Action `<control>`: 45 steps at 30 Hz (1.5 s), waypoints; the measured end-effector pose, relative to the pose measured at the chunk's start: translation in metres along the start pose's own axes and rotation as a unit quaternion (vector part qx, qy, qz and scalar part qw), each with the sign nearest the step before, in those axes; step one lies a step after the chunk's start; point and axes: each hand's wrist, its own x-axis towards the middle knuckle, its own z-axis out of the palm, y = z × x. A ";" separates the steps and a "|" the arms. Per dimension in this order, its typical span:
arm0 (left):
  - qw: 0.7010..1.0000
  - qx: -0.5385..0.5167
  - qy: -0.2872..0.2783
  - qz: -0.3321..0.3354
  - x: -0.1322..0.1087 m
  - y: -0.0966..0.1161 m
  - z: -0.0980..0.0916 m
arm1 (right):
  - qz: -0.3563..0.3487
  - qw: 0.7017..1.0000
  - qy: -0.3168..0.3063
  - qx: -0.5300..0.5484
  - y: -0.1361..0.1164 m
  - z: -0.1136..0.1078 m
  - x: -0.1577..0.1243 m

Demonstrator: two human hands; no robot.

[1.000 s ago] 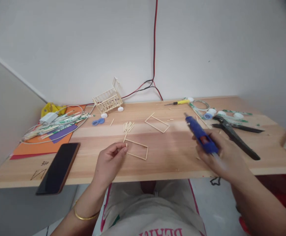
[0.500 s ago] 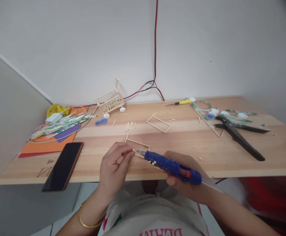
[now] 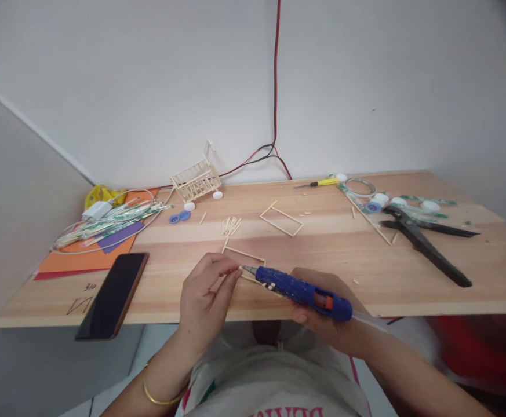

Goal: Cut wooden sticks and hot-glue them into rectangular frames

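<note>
— Where the pale wooden counter (image 3: 366, 272) begins at the far left, what lies there?

— Sheets of orange and purple paper (image 3: 83, 255) under a bundle of green-printed sticks and a loop of white cable (image 3: 105, 223), then a black phone (image 3: 112, 294) lying flat and overhanging the near edge.

— And the hands?

— The left hand (image 3: 207, 295) has thumb and forefinger pinched on a short pale wooden stick (image 3: 236, 269), the other fingers curled loosely beneath. Most of the stick is hidden in the pinch; only its tip shows. That tip meets the metal nozzle of a blue glue gun with an orange trigger (image 3: 298, 291), which the right hand (image 3: 322, 315) grips from below, fingers wrapped round the body. Both are above the near edge of the counter, just in front of a rectangular frame of thin sticks (image 3: 244, 255).

— Anything hard to read?

— Whether glue is at the nozzle, I cannot tell. The right hand is largely covered by the gun.

— Further right?

— A second stick frame (image 3: 281, 218), a yellow-handled screwdriver (image 3: 317, 182), white and blue bottle caps (image 3: 377, 200), and long black shears (image 3: 426, 243). A pale thing at the right border is cut off.
</note>
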 end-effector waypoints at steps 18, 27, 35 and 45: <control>0.995 0.077 0.031 0.061 0.000 -0.001 0.000 | 0.004 1.000 0.013 -0.026 0.000 0.000 -0.002; 0.964 0.184 0.066 0.181 0.004 -0.005 -0.004 | 0.002 0.999 0.016 -0.031 0.000 0.000 -0.002; 0.973 0.158 0.065 0.157 0.003 0.000 -0.004 | -0.018 0.998 0.026 -0.051 -0.001 0.000 -0.003; 0.987 -0.110 0.052 -0.104 0.008 -0.002 -0.006 | -0.021 0.996 0.062 -0.058 0.009 -0.002 -0.001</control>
